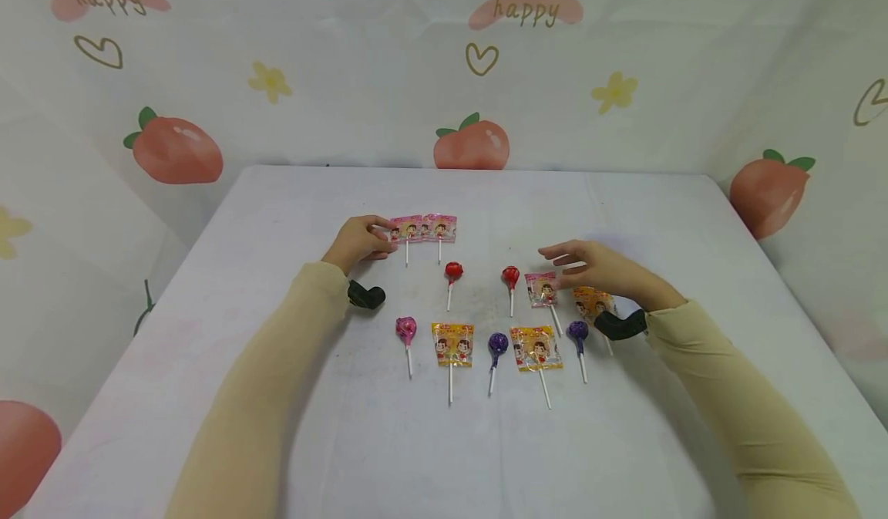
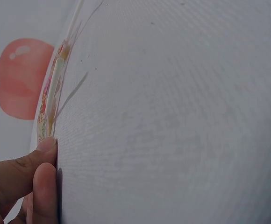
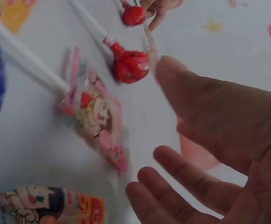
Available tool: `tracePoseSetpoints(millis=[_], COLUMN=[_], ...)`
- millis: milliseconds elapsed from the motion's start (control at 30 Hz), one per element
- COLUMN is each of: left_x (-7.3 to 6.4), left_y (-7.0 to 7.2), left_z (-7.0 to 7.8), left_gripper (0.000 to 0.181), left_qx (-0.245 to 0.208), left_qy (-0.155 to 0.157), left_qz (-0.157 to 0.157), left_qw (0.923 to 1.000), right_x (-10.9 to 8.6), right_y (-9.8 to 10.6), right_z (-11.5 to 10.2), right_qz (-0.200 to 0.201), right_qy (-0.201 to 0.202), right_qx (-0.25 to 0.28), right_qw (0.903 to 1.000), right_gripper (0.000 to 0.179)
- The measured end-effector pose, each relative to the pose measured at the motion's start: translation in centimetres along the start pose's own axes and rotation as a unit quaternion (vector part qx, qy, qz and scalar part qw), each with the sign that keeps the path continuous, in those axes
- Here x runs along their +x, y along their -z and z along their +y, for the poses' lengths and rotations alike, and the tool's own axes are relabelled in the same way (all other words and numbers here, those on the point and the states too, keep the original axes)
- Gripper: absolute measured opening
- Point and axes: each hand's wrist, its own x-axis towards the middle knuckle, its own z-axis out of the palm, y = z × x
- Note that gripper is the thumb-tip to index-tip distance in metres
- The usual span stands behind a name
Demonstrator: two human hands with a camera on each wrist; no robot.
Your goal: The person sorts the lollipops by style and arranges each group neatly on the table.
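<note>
My left hand (image 1: pixel 361 240) pinches the left edge of a pink-wrapped lollipop (image 1: pixel 406 228) at the back of the table. A second pink-wrapped lollipop (image 1: pixel 440 227) lies against its right side. In the left wrist view, the thumb (image 2: pixel 46 145) is at the wrapper's near end, and the stick (image 2: pixel 55 84) runs away from it. My right hand (image 1: pixel 600 267) hovers with fingers spread over another pink-wrapped lollipop (image 1: pixel 542 291), holding nothing. That wrapper (image 3: pixel 100 112) lies below the fingers in the right wrist view. A yellow-wrapped lollipop (image 1: pixel 592 303) is partly hidden beneath the right wrist.
Two red lollipops (image 1: pixel 510 275) lie mid-table between the hands. Nearer the front, a pink ball lollipop (image 1: pixel 405 329), two yellow-wrapped lollipops (image 1: pixel 454 344) and two purple lollipops (image 1: pixel 497 344) form a loose row. A printed cloth (image 1: pixel 361 95) hangs behind the white table (image 1: pixel 388 457).
</note>
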Motion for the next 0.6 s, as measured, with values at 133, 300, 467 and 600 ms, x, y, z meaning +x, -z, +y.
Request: tracePoseSetpoints(millis=[133,300,467,600], left_x=[0.0,0.0,0.0,0.1], left_y=[-0.1,-0.2,-0.2,-0.2], left_z=[-0.1,0.0,0.0,-0.1], left_gripper=[0.047,0.047,0.046,0.046], left_qx=[-0.002,-0.007,-0.006,-0.004], left_qy=[0.001,0.002,0.003,0.002], left_qz=[0.0,0.002,0.006,0.005], left_qw=[1.0,1.0,1.0,1.0], right_x=[0.3,0.9,1.6,1.9], right_y=[-0.3,-0.5,-0.7,-0.9], right_z=[0.7,1.4,1.6,1.2], right_qz=[-0.019,-0.019,-0.013,-0.015], right_qy=[-0.014,-0.027,-0.037,-0.034], right_qx=[-0.014,-0.024,-0.06,-0.083], right_qw=[0.9996,0.9991,0.9974,0.9959], right_gripper=[0.06,0.055,0.055,0.055])
